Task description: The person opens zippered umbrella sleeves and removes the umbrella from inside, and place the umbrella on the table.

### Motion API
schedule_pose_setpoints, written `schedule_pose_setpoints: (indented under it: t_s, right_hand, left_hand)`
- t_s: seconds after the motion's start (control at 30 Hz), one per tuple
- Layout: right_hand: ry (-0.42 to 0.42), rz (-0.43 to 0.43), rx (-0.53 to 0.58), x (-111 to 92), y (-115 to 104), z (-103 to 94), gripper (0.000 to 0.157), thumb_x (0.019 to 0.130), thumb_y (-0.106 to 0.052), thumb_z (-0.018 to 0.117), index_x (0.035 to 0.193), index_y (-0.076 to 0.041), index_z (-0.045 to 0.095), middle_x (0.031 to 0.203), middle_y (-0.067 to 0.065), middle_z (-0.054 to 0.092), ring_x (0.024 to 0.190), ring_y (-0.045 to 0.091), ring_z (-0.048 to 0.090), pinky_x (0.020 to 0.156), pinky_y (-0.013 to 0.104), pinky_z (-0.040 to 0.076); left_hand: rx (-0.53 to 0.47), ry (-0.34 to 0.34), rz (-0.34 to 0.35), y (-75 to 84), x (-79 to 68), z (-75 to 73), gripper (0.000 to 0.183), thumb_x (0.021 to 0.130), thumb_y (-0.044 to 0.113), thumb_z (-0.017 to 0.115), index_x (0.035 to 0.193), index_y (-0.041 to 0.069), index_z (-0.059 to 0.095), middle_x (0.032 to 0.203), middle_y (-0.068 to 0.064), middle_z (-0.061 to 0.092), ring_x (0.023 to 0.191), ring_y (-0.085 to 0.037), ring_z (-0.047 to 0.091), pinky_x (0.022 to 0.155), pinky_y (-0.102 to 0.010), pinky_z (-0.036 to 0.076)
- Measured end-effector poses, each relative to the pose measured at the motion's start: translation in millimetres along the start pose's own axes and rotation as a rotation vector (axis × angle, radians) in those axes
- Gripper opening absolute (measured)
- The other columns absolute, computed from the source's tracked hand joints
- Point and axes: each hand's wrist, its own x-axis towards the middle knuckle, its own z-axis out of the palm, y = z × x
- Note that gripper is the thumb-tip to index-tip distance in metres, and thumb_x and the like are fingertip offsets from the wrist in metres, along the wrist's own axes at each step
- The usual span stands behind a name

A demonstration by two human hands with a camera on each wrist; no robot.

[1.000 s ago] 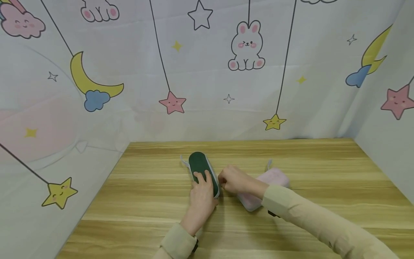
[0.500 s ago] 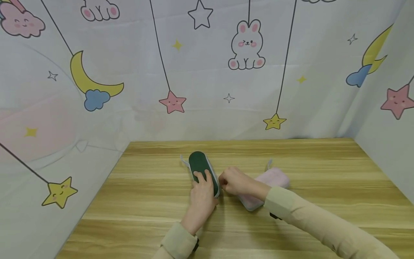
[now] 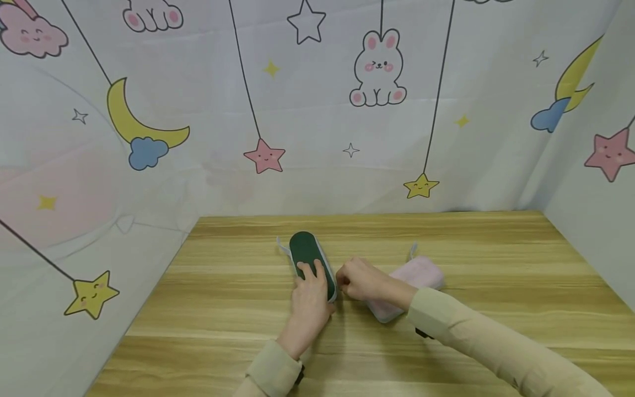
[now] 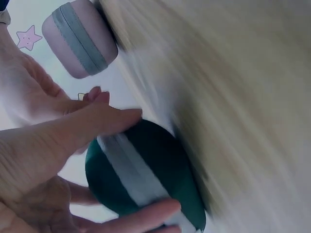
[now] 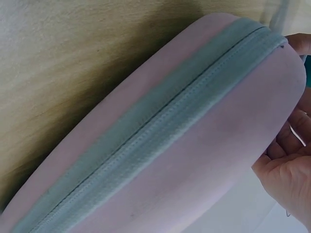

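Observation:
My left hand grips the near part of a dark green zip case lying on the table. Two fingers rest on its top, and in the left wrist view the thumb presses one end beside the grey zip band. At the case's right side is my right hand, fingers curled close to the zip edge; what lies between the fingertips is hidden. Under the right forearm lies a pink zip case, whose grey-green zip band looks closed in the right wrist view.
Both cases lie on a wood-grain table. A grey strap sticks out from the green case, another strap from the pink one. A printed white curtain stands behind the table and along its sides.
My right hand and forearm have shifted very slightly to the right and nearer. The left hand and both cases hold their places.

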Motion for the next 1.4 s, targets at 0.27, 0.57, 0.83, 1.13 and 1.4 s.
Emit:
schedule_pose_setpoints:
  t_s: [0.27,0.57,0.83,1.13,1.4]
  right_hand:
    - [-0.019,0.01,0.032,-2.7,2.4,-0.4,0.011,0.08,0.004,0.063,0.078,-0.002,0.072,0.065,0.002,0.067,0.051,0.001,0.045,0.05,0.013,0.041]
    - [0.003,0.029,0.014,-3.6,6.2,0.5,0.009,0.079,0.001,0.064,0.077,-0.003,0.072,0.063,0.001,0.065,0.053,0.002,0.046,0.051,0.014,0.042]
    - [-0.002,0.105,0.022,-2.9,5.4,4.6,0.009,0.081,0.001,0.064,0.08,-0.004,0.072,0.065,0.0,0.063,0.053,0.004,0.047,0.05,0.016,0.042]
    - [0.004,0.108,0.021,-3.5,4.9,5.3,0.011,0.08,0.0,0.065,0.084,-0.003,0.074,0.073,0.004,0.071,0.055,0.004,0.052,0.054,0.017,0.046]
    - [0.052,0.021,-0.084,-1.6,5.7,4.8,0.011,0.081,-0.002,0.067,0.08,-0.008,0.076,0.079,0.002,0.072,0.065,0.005,0.061,0.059,0.017,0.049]
  left_hand:
    - [-0.177,-0.191,0.181,-33.7,11.1,-27.4,0.074,0.082,0.035,0.075,0.141,0.001,0.046,0.137,-0.031,0.04,0.116,-0.048,0.051,0.087,-0.049,0.053]
    - [0.022,-0.313,0.476,-69.0,52.3,-41.8,0.046,0.095,0.013,0.056,0.14,0.02,0.051,0.153,-0.013,0.038,0.144,-0.034,0.03,0.106,-0.061,0.036]
    - [0.204,-0.246,0.652,-79.7,81.3,-31.3,0.074,0.079,0.001,0.074,0.144,0.025,0.045,0.152,-0.01,0.04,0.142,-0.032,0.035,0.102,-0.063,0.039]
    - [0.325,-0.334,0.66,-66.4,97.0,-29.8,0.072,0.082,0.009,0.075,0.142,0.033,0.044,0.154,-0.005,0.037,0.145,-0.028,0.031,0.103,-0.061,0.039]
    - [0.39,-0.374,0.643,-63.6,99.5,-29.7,0.065,0.084,0.014,0.074,0.14,0.032,0.047,0.153,-0.002,0.039,0.145,-0.025,0.031,0.107,-0.059,0.037]
